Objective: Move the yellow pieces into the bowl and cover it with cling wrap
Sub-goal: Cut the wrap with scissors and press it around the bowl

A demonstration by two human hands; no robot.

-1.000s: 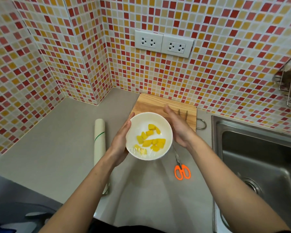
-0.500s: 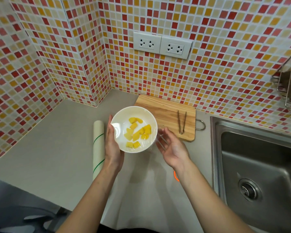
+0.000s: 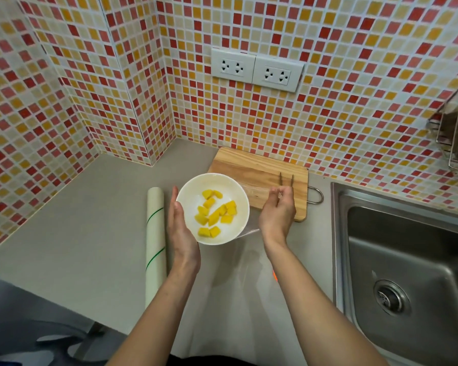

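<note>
A white bowl (image 3: pixel 191 199) holds several yellow pieces (image 3: pixel 214 213) and is held above the grey counter. Clear cling wrap (image 3: pixel 251 192) lies over the bowl's top and trails off its right side. My left hand (image 3: pixel 180 231) cups the bowl's left wall and underside. My right hand (image 3: pixel 276 212) is to the right of the bowl, with its fingertips pinched on the loose edge of the wrap, pulling it out sideways over the cutting board.
The cling wrap roll (image 3: pixel 155 241) lies on the counter left of my left hand. A wooden cutting board (image 3: pixel 254 167) with small tongs (image 3: pixel 286 179) sits behind the bowl. A steel sink (image 3: pixel 407 260) is at the right. Orange scissors (image 3: pixel 274 276) peek out beside my right forearm.
The bowl has shifted left and away from me. My right hand left the bowl's side and now pinches the loose wrap edge at the right.
</note>
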